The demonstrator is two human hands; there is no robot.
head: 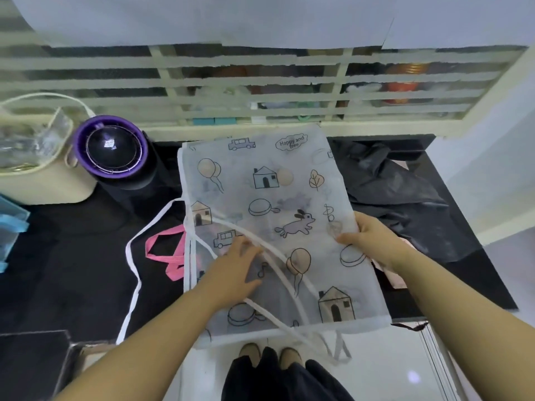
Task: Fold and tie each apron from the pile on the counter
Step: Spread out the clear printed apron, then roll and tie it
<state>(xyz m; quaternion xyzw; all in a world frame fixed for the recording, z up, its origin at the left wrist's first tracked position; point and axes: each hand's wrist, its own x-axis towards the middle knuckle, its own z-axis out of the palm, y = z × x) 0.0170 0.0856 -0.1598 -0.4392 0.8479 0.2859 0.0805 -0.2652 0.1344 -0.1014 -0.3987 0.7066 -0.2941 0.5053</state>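
1. Both forearms reached in from the bottom of the view, with a pair of tan shoes (250,352) on the pale floor below them.
2. Left hand (234,270) lay flat on the apron (260,180), fingers spread and pressing it down. Right hand (373,241) pinched the apron's right edge, thumb on top.
3. Apron was laid out on the black counter (72,270), long axis running pretty much straight away from the person toward the slatted grille (231,82), skewed a bit so the near end sat further right. The "Happy and free" print was at the far end, and the near end hung over the counter's front edge.
4. Containers: a cream bag (43,180) at far left had crinkly clear plastic (31,140) in it; couldn't tell what else. Next to it stood a black cylinder with a purple rim (113,146) and a dark domed top, contents hidden.
5. Looks-wise, the apron was thin, see-through white fabric with white trim, covered in cartoon houses, balloons, cars, a leaf and a running rabbit.
6. One white tie (133,267) looped off the left side onto the counter, and more ties crossed the fabric under the left hand.
7. A pink strap (162,253) poked out from under the left edge, and a crumpled black cloth (390,192) lay just to the right.
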